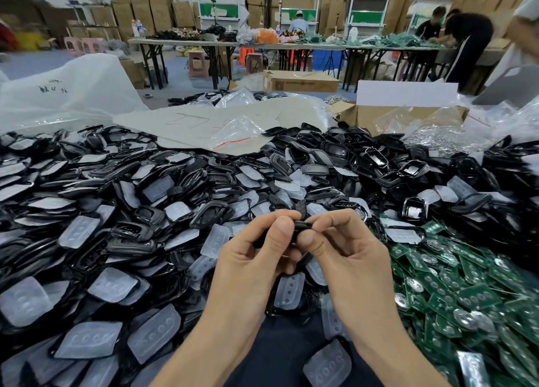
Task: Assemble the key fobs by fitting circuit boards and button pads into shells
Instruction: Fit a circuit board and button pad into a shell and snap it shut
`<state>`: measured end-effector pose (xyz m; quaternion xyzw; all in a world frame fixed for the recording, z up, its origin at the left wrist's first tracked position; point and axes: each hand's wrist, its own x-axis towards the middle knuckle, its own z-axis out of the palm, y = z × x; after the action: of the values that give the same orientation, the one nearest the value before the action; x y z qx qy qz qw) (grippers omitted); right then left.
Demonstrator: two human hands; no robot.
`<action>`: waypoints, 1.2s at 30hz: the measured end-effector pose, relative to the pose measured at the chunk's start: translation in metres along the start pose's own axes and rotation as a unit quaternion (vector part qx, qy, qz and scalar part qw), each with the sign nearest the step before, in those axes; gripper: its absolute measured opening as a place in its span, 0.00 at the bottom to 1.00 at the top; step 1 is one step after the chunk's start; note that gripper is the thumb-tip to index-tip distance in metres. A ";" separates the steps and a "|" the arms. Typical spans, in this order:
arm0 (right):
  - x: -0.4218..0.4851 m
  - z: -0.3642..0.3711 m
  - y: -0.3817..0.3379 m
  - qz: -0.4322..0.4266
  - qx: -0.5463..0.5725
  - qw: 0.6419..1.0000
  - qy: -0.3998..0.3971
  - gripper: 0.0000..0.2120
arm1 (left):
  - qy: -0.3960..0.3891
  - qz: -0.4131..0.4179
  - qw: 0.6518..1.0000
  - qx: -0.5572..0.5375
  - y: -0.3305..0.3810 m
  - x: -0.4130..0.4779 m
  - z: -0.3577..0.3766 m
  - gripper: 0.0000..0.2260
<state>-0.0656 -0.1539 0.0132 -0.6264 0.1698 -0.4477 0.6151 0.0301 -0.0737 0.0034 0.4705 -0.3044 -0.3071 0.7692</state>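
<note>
Both hands meet at the centre of the head view over a heap of parts. My left hand (259, 249) and my right hand (347, 249) together grip one black key fob shell (302, 227), thumbs pressing on it from above. Most of the shell is hidden behind my fingers. Black shells (210, 211) and translucent button pads (112, 284) lie mixed in a large pile to the left and ahead. Green circuit boards (455, 287) with round metal contacts are heaped at the right.
Clear plastic bags (233, 136) and a large sheet lie behind the pile. An open cardboard box (379, 115) stands at the back right. Farther off are long tables (233, 44), stools, stacked cartons and people working at the far right.
</note>
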 end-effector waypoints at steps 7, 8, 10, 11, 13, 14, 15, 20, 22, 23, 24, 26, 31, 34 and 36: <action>-0.002 -0.002 0.001 -0.022 -0.038 0.999 0.010 0.05 | -0.026 -0.031 0.998 -0.050 0.004 0.002 0.002 0.18; -0.002 -0.002 0.001 -0.023 -0.047 0.999 0.008 0.05 | -0.023 -0.037 0.997 -0.058 0.005 0.002 0.002 0.18; -0.003 -0.003 0.003 -0.028 -0.070 0.997 0.003 0.06 | -0.013 -0.050 0.996 -0.074 0.005 0.004 0.002 0.17; -0.002 -0.004 0.003 -0.031 -0.078 0.997 0.000 0.07 | -0.007 -0.058 0.995 -0.083 0.006 0.004 0.002 0.17; -0.002 -0.005 0.004 -0.034 -0.091 0.995 -0.002 0.09 | 0.005 -0.083 0.992 -0.095 0.006 0.005 0.000 0.17; -0.002 -0.005 0.004 -0.033 -0.094 0.995 -0.002 0.08 | 0.007 -0.097 0.991 -0.095 0.006 0.005 0.000 0.16; -0.001 -0.005 0.004 -0.031 -0.094 0.995 -0.002 0.07 | 0.007 -0.109 0.990 -0.094 0.006 0.006 -0.001 0.15; 0.000 -0.006 0.004 -0.027 -0.087 0.996 -0.013 0.07 | -0.013 -0.139 0.984 -0.114 0.006 0.007 -0.004 0.13; -0.001 -0.006 0.003 -0.024 -0.091 0.995 -0.023 0.07 | -0.019 -0.148 0.982 -0.120 0.006 0.007 -0.004 0.12; -0.001 -0.006 0.003 -0.022 -0.094 0.995 -0.028 0.07 | -0.020 -0.155 0.980 -0.125 0.006 0.006 -0.004 0.12; -0.001 -0.006 0.004 -0.021 -0.097 0.995 -0.031 0.07 | -0.021 -0.165 0.977 -0.131 0.006 0.006 -0.004 0.12; -0.002 -0.006 0.004 -0.022 -0.095 0.995 -0.031 0.07 | -0.027 -0.185 0.972 -0.142 0.007 0.006 -0.002 0.12; -0.002 -0.004 0.007 -0.036 -0.094 0.994 -0.036 0.07 | -0.011 -0.227 0.965 -0.132 0.008 0.006 0.001 0.14; -0.004 -0.002 0.008 -0.041 -0.098 0.993 -0.048 0.08 | 0.005 -0.243 0.962 -0.126 0.007 0.006 0.000 0.14; -0.005 -0.002 0.008 -0.044 -0.104 0.992 -0.054 0.09 | 0.010 -0.248 0.961 -0.126 0.006 0.006 -0.001 0.17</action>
<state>-0.0669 -0.1525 0.0036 -0.7170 0.1538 -0.4202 0.5346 0.0362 -0.0756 0.0099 0.4340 -0.1292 -0.5189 0.7251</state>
